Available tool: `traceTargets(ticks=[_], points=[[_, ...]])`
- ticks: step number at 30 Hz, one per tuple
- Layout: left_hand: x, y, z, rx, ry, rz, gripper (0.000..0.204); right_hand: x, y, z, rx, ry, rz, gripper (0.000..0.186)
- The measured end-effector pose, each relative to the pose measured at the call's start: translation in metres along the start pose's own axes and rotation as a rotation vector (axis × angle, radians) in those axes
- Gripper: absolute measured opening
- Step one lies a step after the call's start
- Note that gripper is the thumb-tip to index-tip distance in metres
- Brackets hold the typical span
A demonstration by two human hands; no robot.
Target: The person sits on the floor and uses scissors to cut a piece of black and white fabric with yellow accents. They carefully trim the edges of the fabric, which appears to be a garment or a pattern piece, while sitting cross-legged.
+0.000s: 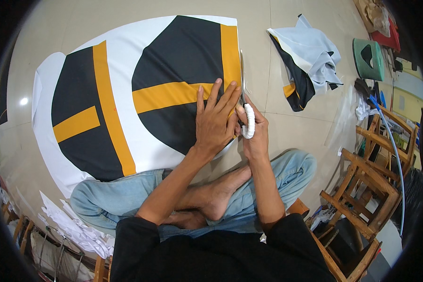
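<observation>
Pressing left hand (215, 120) on one printed fabric sheet (127, 98); right hand (254, 131) gripping one scissors (244, 89).

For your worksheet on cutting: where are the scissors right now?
In the head view, right of centre: the scissors are in the right hand, along the printed fabric's right edge, beside the left hand.

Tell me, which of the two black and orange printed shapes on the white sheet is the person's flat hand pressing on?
The right-hand shape, whose orange cross-band runs under the left hand. The other shape lies untouched on the sheet's left half.
</observation>
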State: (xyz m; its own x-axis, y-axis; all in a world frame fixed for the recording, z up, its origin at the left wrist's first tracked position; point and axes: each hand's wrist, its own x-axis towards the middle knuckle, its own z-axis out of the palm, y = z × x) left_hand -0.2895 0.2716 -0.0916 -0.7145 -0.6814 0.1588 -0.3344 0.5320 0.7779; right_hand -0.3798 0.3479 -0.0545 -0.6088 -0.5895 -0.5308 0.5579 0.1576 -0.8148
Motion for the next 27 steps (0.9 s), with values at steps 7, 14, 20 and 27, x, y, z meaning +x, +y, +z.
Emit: traceTargets(ticks=[7, 14, 20, 27], points=[[-0.0005, 0.0005, -0.0001, -0.009, 0.001, -0.005, 0.053, -0.0001, -0.0012, 0.0007, -0.02, -0.01, 0.001, 0.06], [-0.0005, -0.0012, 0.0013, -0.04, 0.018, 0.007, 0.052, -0.0021, -0.0019, 0.001, -0.017, 0.001, 0.008, 0.06], [-0.0004, -0.0019, 0.0015, -0.041, 0.016, 0.004, 0.051, -0.0016, 0.0001, 0.0003, -0.008, -0.008, 0.009, 0.06], [-0.0014, -0.0036, 0.0045, -0.047, 0.026, 0.003, 0.048, -0.0023, -0.001, 0.002, -0.033, 0.008, 0.023, 0.059]])
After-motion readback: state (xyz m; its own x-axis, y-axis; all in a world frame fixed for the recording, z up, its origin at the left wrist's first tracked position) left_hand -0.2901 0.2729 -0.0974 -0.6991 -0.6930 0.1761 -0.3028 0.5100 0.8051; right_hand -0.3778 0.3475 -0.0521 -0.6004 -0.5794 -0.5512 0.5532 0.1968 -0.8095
